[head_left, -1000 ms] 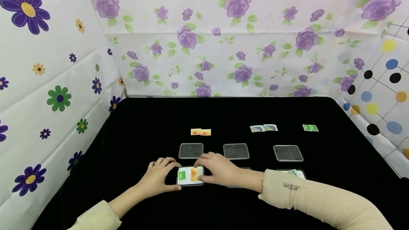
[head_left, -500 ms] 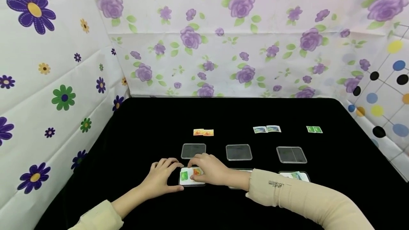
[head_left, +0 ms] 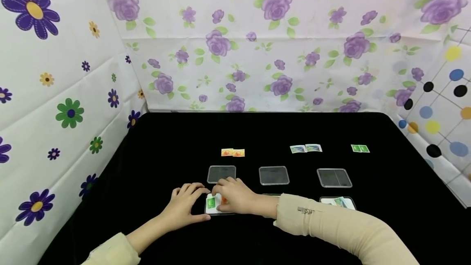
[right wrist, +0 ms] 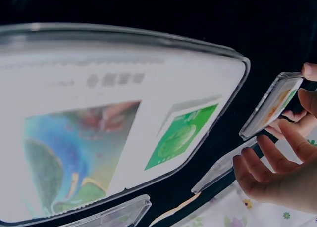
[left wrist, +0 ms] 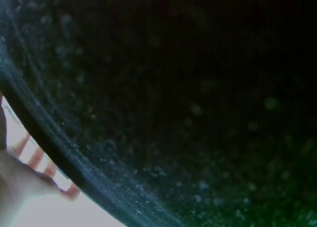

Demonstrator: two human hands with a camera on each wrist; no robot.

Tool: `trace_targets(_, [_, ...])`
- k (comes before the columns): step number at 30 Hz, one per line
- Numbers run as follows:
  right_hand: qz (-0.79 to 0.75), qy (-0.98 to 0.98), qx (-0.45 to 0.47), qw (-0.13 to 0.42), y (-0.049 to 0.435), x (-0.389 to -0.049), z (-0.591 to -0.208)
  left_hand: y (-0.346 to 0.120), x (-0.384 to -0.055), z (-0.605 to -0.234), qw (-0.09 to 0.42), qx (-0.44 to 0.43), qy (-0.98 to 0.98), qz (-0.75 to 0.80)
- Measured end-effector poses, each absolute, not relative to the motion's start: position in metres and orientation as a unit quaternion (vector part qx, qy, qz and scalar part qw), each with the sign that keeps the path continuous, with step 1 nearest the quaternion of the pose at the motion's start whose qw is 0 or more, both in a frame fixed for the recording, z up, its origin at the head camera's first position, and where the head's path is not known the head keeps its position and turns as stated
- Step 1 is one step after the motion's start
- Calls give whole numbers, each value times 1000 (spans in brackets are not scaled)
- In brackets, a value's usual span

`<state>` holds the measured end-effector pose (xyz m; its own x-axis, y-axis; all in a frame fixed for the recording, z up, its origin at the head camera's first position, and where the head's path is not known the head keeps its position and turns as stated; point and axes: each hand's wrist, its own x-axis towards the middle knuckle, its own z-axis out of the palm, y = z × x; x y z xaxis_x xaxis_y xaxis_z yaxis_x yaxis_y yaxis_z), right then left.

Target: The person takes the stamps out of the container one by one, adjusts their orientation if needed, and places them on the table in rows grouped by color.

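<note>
A clear stamp case with a white card lies at the left of the front row. A green stamp shows on its left half; an orange stamp is partly covered by my right hand. My left hand grips the case's left side, thumb at the near corner and forefinger at the far corner. My right hand reaches over the right half, fingertips at the far edge and thumb over the card. I cannot tell whether it pinches the orange stamp. In the right wrist view the same case shows between the hands.
Three clear lids lie in a row behind. Beyond them are pairs of orange stamps, blue stamps and green stamps. A right case holds stamps. My right sleeve crosses over the middle case.
My right hand has slid left over the case, its thumb and fingers now covering much of the orange stamp. My left hand stays at the case's left side.
</note>
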<state>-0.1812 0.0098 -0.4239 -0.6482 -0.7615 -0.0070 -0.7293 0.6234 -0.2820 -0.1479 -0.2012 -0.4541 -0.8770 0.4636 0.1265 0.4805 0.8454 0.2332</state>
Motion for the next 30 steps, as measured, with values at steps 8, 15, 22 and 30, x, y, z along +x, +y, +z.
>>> trace_targets(8, [-113,900,-416,62,8,-187,-426,-199,-151,-453,31,-241,-958,-154])
trace_targets(15, [-119,895,-427,45,-1,-184,-427,-199,-150,-453,23,-234,-957,-169])
trace_targets(22, [-99,907,-406,45,-9,-179,-426,-199,-148,-455,22,-231,-957,-174])
trace_targets(30, [-103,914,-391,34,-15,-178,-425,-201,-147,-455,31,-230,-956,-177])
